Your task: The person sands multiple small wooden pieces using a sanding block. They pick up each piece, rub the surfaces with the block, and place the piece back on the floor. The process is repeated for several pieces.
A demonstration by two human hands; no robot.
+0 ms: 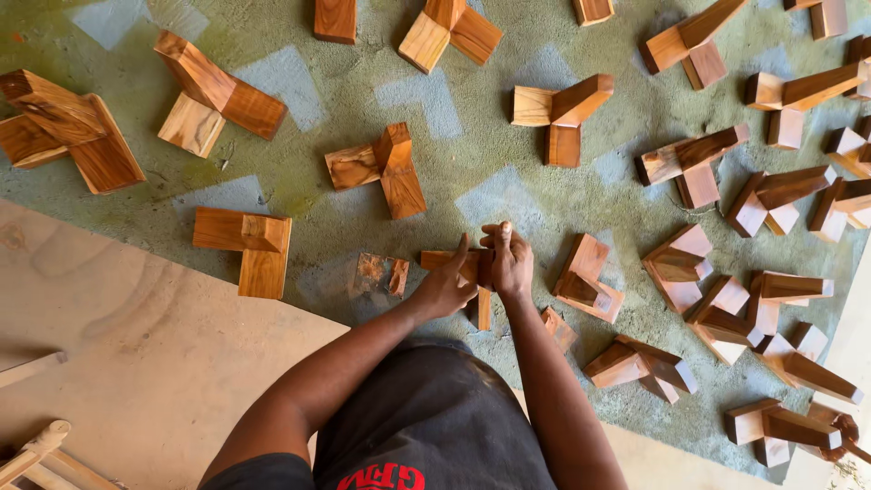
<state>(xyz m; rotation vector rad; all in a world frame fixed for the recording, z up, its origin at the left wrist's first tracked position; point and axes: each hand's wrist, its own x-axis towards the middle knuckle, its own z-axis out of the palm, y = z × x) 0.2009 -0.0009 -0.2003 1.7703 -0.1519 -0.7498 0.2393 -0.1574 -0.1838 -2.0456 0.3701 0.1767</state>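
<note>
I see a jointed wooden block piece (476,277) low on the green floor (472,181), just below centre. My left hand (445,289) clamps it from nine o'clock, my right hand (510,263) closes on it from three. Matching wooden joints (386,168) lie scattered from ten to four o'clock; a plywood sheet (136,336) sits at eight.

We counted about twenty three-armed brown wooden joint pieces (390,168) on the green floor, from nine through three o'clock, one pale plywood sheet (136,354) at eight o'clock.
</note>
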